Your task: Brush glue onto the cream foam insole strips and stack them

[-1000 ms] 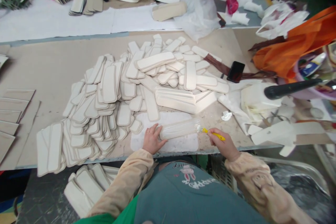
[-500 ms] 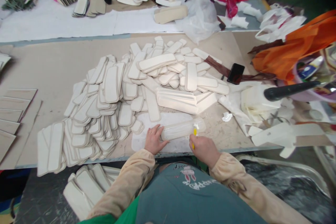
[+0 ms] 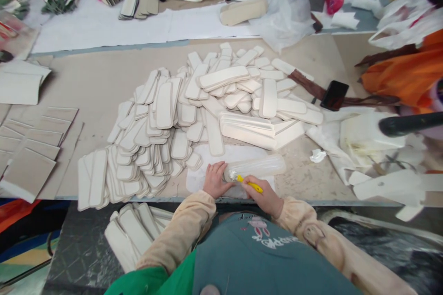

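On a pale sheet at the table's front edge lies a long strip with rounded ends, wet and shiny. My left hand rests at the strip's left end, thumb and fingers apart on either side of it. Closed around a yellow-handled brush is my right hand. The brush tip touches the strip near my left hand, in a patch of white paste. Behind and to the left spreads a large heap of cream rounded strips. A neat stack of strips lies just beyond the sheet.
To the right are a white tub with a dark handle above it, a phone, scissors and an orange bag. Flat panels lie left. More strips sit below the table edge. A plastic bag lies behind.
The brush has moved left along the strip, from near its right end to beside my left hand. The view has shifted left, so everything sits farther right.
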`<state>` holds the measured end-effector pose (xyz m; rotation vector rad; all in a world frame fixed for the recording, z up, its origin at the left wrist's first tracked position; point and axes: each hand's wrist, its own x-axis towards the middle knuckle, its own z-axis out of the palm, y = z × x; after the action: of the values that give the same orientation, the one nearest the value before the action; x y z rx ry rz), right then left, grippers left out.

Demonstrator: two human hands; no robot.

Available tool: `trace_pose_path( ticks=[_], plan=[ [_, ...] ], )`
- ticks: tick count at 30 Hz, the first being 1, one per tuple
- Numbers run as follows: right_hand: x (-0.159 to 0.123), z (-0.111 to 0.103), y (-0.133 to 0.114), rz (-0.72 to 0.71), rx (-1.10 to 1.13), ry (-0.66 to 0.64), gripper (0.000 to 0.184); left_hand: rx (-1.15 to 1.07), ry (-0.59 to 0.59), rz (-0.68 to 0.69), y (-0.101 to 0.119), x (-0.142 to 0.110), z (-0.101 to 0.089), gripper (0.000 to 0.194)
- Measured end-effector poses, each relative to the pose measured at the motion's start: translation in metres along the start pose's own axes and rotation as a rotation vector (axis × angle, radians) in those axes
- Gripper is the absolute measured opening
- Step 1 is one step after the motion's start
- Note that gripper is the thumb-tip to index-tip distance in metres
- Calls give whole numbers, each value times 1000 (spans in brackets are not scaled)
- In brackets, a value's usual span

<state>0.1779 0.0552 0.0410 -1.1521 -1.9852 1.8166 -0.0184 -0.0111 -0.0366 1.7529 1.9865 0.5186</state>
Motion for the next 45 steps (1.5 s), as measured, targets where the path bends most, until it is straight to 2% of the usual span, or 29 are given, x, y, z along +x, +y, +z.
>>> trace_pose_path(
  ticks=[4, 10, 13, 17, 22, 26, 28, 31, 33, 35, 38, 40, 42, 45],
  plan=[
    [0, -6, 6, 64, 104, 134, 22, -5, -9, 2, 0, 0, -1, 76],
    [10, 4, 2, 76, 246, 39, 23, 2, -6, 4, -2, 0, 1, 74],
    [15, 4, 6, 107, 260, 79, 24, 8, -16, 10, -3, 0, 2, 75],
    [8, -19, 17, 168, 278, 232, 25, 18, -22, 8, -3, 1, 2, 76],
    [-20, -58, 18, 195, 224, 398, 26, 38, -39, 3, -4, 0, -2, 77],
    [-44, -79, 12, 124, 198, 493, 23, 45, -62, 43, -7, -5, -10, 86],
    [-53, -85, 12, 72, 192, 544, 20, 45, -17, 65, -8, -3, -17, 81],
    [-60, -89, 18, 12, 201, 641, 18, 55, 136, 68, -8, 19, -28, 55],
    [-63, -90, 24, -5, 191, 690, 18, 72, 215, 85, -6, 48, -35, 39],
    [-66, -92, 30, -22, 163, 710, 18, 110, 239, 134, -3, 84, -38, 31],
    [-72, -99, 38, -74, 121, 707, 16, 226, 179, 286, 4, 137, -37, 27],
    [-77, -106, 43, -89, 94, 708, 14, 305, 116, 406, 6, 162, -33, 28],
    [-82, -113, 47, -87, 70, 724, 14, 365, 82, 482, 6, 177, -28, 29],
    [-90, -124, 53, -77, 53, 742, 13, 418, 64, 522, 3, 185, -22, 24]
  ],
)
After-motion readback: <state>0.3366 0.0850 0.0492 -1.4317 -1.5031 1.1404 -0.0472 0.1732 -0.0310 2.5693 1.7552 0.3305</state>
